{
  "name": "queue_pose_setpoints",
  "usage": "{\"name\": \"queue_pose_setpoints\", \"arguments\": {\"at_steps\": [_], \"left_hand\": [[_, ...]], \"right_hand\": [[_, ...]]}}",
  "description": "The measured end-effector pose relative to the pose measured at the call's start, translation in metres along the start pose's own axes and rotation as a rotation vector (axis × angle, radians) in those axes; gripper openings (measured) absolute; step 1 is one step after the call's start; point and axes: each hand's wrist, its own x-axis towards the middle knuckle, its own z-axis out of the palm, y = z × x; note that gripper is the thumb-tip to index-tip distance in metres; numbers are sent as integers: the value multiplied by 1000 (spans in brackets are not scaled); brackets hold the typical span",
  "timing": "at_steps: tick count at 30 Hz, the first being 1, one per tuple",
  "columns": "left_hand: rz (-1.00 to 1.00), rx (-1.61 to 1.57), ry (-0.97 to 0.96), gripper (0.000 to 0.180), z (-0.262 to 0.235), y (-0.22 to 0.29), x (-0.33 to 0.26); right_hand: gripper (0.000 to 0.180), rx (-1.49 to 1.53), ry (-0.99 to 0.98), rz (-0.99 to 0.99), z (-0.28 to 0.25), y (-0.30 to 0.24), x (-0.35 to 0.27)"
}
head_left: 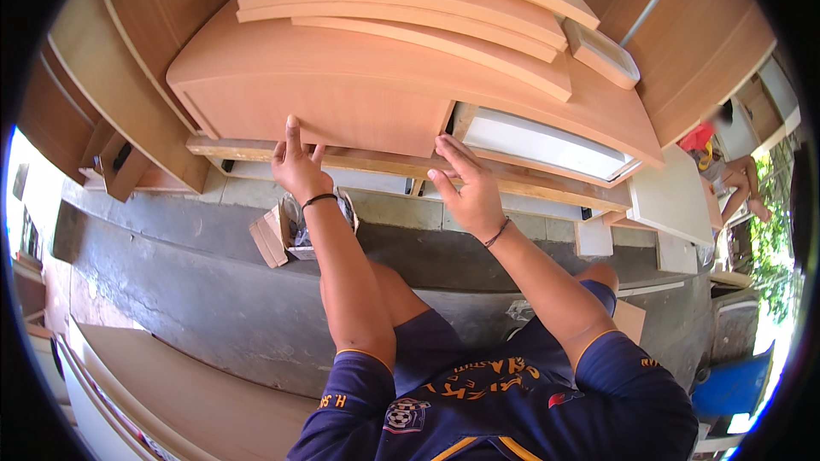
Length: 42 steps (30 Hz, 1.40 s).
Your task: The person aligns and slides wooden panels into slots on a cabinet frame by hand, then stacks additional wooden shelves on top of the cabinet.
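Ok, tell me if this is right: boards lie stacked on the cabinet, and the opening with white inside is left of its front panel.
Wrong side: the head view shows the opening right of the front panel. Boards do lie stacked on the cabinet.

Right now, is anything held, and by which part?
Nothing appears gripped: left hand at the front of the wooden panel, right hand near its right end.

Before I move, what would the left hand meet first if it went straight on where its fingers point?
The left hand would most likely meet the light wood front panel, which lies behind its fingers in view; whether they already touch is unclear.
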Motion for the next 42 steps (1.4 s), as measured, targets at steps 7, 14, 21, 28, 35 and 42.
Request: {"name": "queue_pose_setpoints", "arguments": {"at_steps": [7,14,21,28,35,42], "left_hand": [[41,-7,-8,59,4,-1,-4],[40,-44,-15,47,-4,-10,7],[57,5,104,58,-1,-13,9],[17,4,143,78,0,-8,4],[22,5,136,78,2,-6,2],[64,2,110,58,-1,-10,8]], "right_hand": [[47,-41,8,-67,-5,-7,4],[48,-39,-45,-67,-4,-3,5],[46,-40,-79,-30,-5,-7,2],[49,-43,-136,13,-6,-8,-2],[48,-37,-117,2,-8,-14,0],[50,-6,-91,-26,-6,-15,0]]}}
